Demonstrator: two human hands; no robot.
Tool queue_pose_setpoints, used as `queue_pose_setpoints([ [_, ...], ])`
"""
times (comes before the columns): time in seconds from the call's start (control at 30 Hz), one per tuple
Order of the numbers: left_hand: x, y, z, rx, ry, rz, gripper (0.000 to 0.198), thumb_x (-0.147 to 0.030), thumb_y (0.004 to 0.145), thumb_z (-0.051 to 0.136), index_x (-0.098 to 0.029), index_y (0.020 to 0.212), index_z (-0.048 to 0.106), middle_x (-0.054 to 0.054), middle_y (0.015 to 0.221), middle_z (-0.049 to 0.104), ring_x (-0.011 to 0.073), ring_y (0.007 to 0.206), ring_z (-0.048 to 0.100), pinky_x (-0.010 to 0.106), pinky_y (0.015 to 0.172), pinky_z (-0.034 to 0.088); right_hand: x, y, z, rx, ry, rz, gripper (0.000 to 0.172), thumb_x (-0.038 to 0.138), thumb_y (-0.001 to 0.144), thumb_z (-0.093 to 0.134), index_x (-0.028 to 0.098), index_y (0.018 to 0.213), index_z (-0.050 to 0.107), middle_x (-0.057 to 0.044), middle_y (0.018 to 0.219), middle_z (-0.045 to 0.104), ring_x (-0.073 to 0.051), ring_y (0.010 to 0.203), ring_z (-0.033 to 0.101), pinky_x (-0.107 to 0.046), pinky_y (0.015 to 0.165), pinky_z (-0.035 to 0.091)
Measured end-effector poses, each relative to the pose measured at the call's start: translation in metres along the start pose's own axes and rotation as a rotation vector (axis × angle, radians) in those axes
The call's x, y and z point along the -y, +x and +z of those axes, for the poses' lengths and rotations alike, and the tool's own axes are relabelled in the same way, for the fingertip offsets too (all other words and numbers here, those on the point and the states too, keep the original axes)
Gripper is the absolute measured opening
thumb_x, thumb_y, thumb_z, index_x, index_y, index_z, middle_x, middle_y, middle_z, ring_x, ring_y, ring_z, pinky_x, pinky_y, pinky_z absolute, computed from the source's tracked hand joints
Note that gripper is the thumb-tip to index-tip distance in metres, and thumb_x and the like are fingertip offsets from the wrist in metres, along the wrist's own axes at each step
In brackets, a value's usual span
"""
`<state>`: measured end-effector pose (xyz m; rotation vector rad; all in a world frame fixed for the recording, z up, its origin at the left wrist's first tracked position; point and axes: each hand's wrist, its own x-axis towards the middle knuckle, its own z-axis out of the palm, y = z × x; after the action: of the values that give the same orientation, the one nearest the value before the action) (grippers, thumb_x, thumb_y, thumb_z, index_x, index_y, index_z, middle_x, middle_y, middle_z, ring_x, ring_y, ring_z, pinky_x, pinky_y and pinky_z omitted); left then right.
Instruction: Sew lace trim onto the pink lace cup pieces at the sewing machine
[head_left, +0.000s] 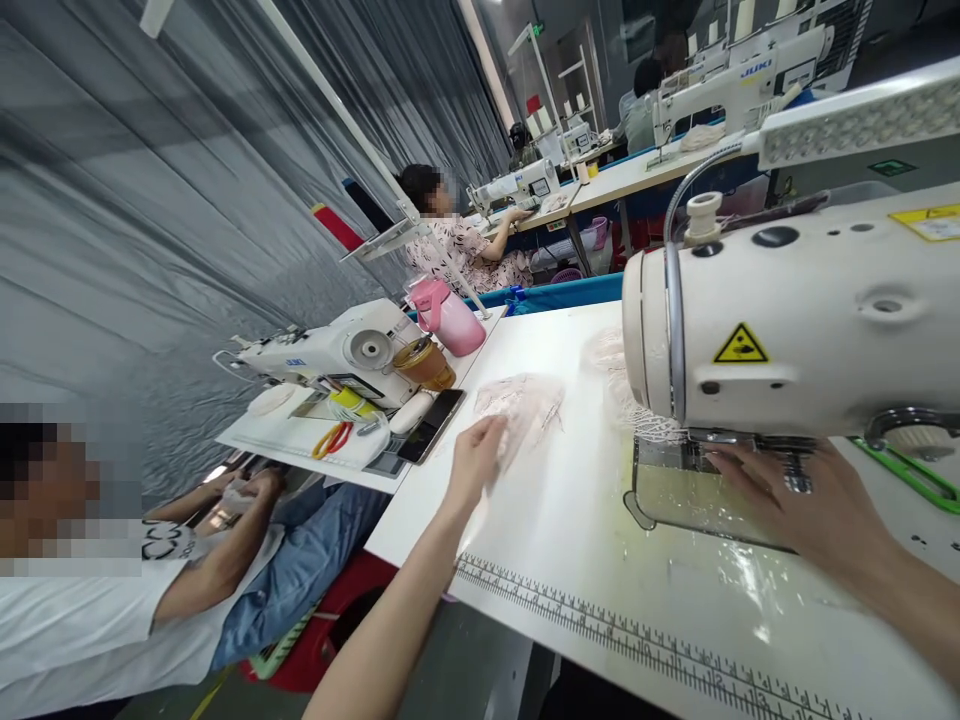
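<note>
Fingers closed, my left hand [478, 458] pinches the near edge of a thin, pale pink piece of fabric [525, 400] lying on the white table. My right hand [795, 495] is at the needle area of the white sewing machine [810, 310], its fingers stretched toward the presser foot and partly hidden under the machine head. Whether that hand holds anything I cannot tell. Behind the needle area, a bunch of pale lacy fabric [622, 385] lies on the table beside the machine head.
A printed ruler [600, 630] runs along the table's front edge. Left of the fabric are a phone [433, 425], an amber cup [425, 362], a pink bottle [450, 318], red-handled scissors [332, 440] and another sewing machine [330, 350]. A co-worker [187, 580] sits at the left; others work behind.
</note>
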<state>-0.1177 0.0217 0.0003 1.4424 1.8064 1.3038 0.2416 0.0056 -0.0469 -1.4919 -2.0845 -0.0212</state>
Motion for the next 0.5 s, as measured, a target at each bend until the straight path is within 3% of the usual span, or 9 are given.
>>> queue_pose_setpoints([
  [0.13,-0.016,0.013,-0.016,-0.086,-0.260,-0.025,0.036,-0.046,0.085,0.053,-0.015,0.096,0.066,0.008,0.092,0.071,0.0216,0.090,0.068,0.034,0.085,0.053,0.006,0.008,-0.011,0.074,-0.056,-0.019,0.053,0.031,0.098,0.017,0.027,0.101,0.071,-0.008,0.082,0.072,-0.021,0.050,0.053,-0.036,0.051,0.038],
  [0.23,-0.036,-0.003,-0.006,-0.049,-0.355,-0.023,0.033,-0.044,0.087,0.054,-0.017,0.101,0.064,0.008,0.102,0.070,0.0215,0.096,0.066,0.034,0.086,0.053,0.001,0.009,-0.006,0.008,-0.053,-0.106,0.055,0.036,0.098,0.016,0.025,0.099,0.070,-0.007,0.072,0.070,-0.019,0.044,0.044,-0.035,0.049,0.035],
  [0.27,-0.042,-0.014,0.004,0.016,-0.354,-0.024,0.030,-0.043,0.087,0.055,-0.017,0.098,0.065,0.008,0.102,0.070,0.0220,0.096,0.066,0.035,0.086,0.054,-0.001,0.009,-0.004,-0.041,-0.055,-0.124,0.053,0.038,0.098,0.019,0.024,0.096,0.071,-0.007,0.067,0.069,-0.018,0.043,0.042,-0.035,0.049,0.035],
  [0.3,-0.049,-0.025,0.016,0.153,-0.309,-0.018,0.028,-0.042,0.089,0.054,-0.017,0.095,0.066,0.007,0.102,0.070,0.0217,0.097,0.066,0.036,0.088,0.053,-0.003,0.009,-0.002,-0.093,-0.060,-0.138,0.050,0.040,0.098,0.024,0.023,0.092,0.071,-0.006,0.062,0.067,-0.017,0.042,0.041,-0.035,0.050,0.035],
  [0.37,-0.062,-0.049,0.042,0.591,-0.132,0.075,0.026,-0.038,0.093,0.050,-0.020,0.088,0.068,0.004,0.100,0.071,0.0197,0.098,0.066,0.038,0.094,0.051,-0.004,0.008,0.000,-0.183,-0.092,-0.186,0.046,0.037,0.097,0.030,0.023,0.082,0.071,-0.004,0.052,0.061,-0.016,0.040,0.039,-0.035,0.053,0.038],
  [0.43,-0.073,-0.068,0.065,0.909,0.011,0.267,0.024,-0.033,0.096,0.047,-0.024,0.092,0.068,0.000,0.099,0.072,0.0167,0.098,0.066,0.041,0.104,0.044,-0.003,0.008,-0.001,-0.231,-0.128,-0.240,0.045,0.031,0.097,0.033,0.022,0.075,0.070,-0.003,0.050,0.061,-0.017,0.042,0.042,-0.035,0.057,0.041],
  [0.5,-0.080,-0.081,0.082,0.975,0.101,0.480,0.019,-0.031,0.095,0.049,-0.024,0.093,0.067,0.001,0.101,0.071,0.0160,0.099,0.064,0.039,0.102,0.045,-0.001,0.009,-0.005,-0.237,-0.107,-0.253,0.036,0.026,0.096,0.038,0.020,0.081,0.070,-0.005,0.059,0.066,-0.018,0.049,0.050,-0.035,0.061,0.043],
])
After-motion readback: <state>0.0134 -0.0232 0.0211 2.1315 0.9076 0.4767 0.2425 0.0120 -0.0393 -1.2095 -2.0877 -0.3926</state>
